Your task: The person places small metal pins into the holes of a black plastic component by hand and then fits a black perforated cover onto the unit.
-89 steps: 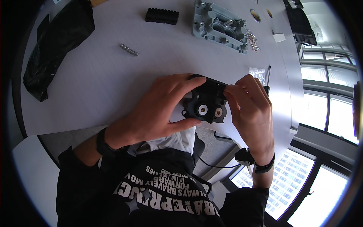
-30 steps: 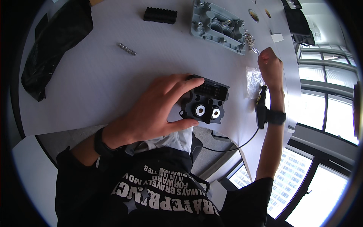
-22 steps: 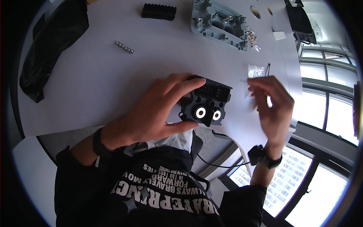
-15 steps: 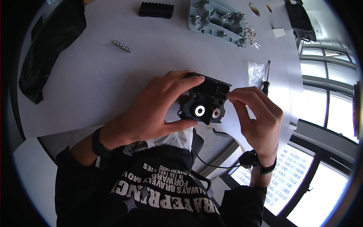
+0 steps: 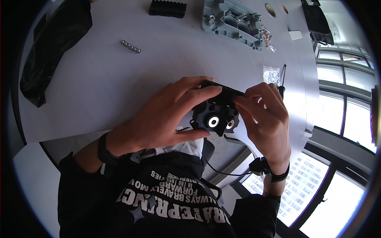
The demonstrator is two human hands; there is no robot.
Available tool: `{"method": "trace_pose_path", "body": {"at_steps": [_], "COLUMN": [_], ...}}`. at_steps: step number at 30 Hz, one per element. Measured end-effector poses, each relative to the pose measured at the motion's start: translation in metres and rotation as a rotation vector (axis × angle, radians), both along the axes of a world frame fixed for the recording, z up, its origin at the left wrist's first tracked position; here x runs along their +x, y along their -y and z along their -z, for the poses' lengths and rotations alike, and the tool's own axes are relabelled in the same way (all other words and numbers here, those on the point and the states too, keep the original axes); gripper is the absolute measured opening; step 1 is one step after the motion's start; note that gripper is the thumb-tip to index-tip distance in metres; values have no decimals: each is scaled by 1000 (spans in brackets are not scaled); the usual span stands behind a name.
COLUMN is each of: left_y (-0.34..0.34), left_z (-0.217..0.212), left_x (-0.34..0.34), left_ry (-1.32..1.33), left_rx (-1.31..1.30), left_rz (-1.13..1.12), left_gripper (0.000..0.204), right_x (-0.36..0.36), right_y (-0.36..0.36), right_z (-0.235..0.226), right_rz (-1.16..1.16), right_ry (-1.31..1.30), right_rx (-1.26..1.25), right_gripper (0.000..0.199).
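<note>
The white counter fills the upper half of the frame, w/ the person's torso in a dark printed top at the bottom and windows down the right edge.

Upper left: a black bag or cloth lies crumpled on the counter. Top centre-right: a grey cast housing w/ several recesses, and just right of it a small heap of silver screws. Top centre: a black ribbed block. Left of centre, upper: a short row of steel balls or beads. Right of centre: a small clear packet and, just beside it, a screwdriver, partly hidden.

Centre frame: the black motor-like part, w/ 2 round silver-white bosses on the face toward the camera, is held above the counter's near edge. The left hand wraps it from the left, fingers over the top, thumb under. The right hand is closed in a narrow pinch at the part's upper right corner; whether a screw sits between the fingertips, can't tell.

Judgement: the step looks like fitting or seating a small fastener or piece into that corner, approx. mid-assembly. Next move likely calls for a steady left-hand hold while the right-hand fingertips align and press or turn, then a reach for the screwdriver.
</note>
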State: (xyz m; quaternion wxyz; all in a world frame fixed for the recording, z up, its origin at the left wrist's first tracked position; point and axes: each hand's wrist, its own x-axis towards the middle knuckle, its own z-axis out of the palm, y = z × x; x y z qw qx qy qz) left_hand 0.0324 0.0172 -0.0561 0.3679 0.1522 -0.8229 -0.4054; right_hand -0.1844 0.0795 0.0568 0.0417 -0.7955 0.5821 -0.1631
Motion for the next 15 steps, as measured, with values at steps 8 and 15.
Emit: {"method": "trace_pose_path", "body": {"at_steps": [8,15], "left_y": [1,1], "left_z": [-7,-9], "left_x": [6,6], "left_ry": [70,34], "left_rx": [109,75], "left_rz": [40,31], "left_gripper": [86,88], "right_x": [-24,-130], "right_y": [6,63], "right_z": [-15,8], "right_rz": [61,383], "right_ry": [-14,-94], "right_rx": [-86,58], "right_gripper": [21,30]}}
